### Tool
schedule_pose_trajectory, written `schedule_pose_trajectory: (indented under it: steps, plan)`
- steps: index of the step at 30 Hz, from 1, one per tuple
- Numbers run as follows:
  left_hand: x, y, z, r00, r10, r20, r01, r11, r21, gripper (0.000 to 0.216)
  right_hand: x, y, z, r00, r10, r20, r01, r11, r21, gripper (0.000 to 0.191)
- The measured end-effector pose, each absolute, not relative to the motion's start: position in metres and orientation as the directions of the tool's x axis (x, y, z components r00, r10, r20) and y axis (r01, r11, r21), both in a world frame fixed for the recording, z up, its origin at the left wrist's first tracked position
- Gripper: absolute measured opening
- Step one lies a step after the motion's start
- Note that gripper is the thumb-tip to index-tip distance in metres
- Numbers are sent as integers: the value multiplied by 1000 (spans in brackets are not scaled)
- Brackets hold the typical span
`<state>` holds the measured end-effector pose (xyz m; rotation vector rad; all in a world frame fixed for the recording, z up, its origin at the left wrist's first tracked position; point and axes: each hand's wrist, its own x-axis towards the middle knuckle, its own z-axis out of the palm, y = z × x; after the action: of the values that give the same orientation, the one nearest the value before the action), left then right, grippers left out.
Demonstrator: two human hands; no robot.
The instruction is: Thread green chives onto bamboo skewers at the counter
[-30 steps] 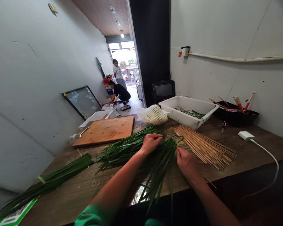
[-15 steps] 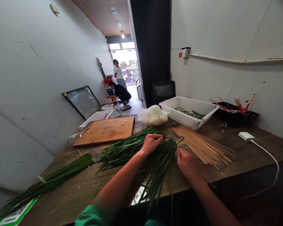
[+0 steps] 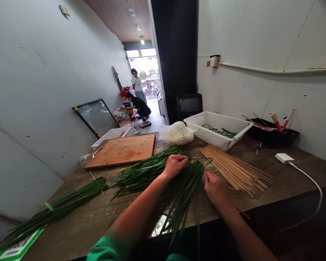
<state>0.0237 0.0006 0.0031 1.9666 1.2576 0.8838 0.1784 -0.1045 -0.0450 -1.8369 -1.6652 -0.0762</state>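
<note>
A loose bunch of long green chives (image 3: pixel 186 192) hangs toward the table's front edge, its upper ends between my two hands. My left hand (image 3: pixel 176 163) is closed in a pinch at the upper left of this bunch, on a thin chive end. My right hand (image 3: pixel 214 183) pinches at the bunch's right side, its fingertips on a chive strand partly hidden by the fingers. Behind my left hand lies a larger pile of chives (image 3: pixel 143 172). Farther left is a tied chive bundle (image 3: pixel 70 199) with a pale band.
Bamboo skewers (image 3: pixel 236 170) lie fanned to the right. Behind stand a white tub (image 3: pixel 220 121), a netted bag (image 3: pixel 178 134), a cutting board (image 3: pixel 122 150) and a black tray (image 3: pixel 274 137). A white charger (image 3: pixel 284 158) trails a cable. Two people are near the doorway.
My hands and the chives have barely moved. In the background, the crouching person has raised their arms and now holds up a clear plastic bag.
</note>
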Motion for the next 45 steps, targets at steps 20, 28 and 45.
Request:
schedule_pose_trajectory:
  steps: [20, 28, 45]
  plan:
    - [25, 1, 3, 322, 927, 192, 495, -337, 801, 27, 179, -104, -46, 189, 877, 441, 916, 4, -402, 26]
    - [25, 2, 3, 315, 931, 185, 491, -327, 807, 28, 179, -103, -46, 194, 876, 442, 914, 2, -405, 28]
    - [24, 2, 2, 320, 934, 159, 492, -308, 815, 29, 181, -101, -52, 163, 866, 473, 915, 47, -400, 30]
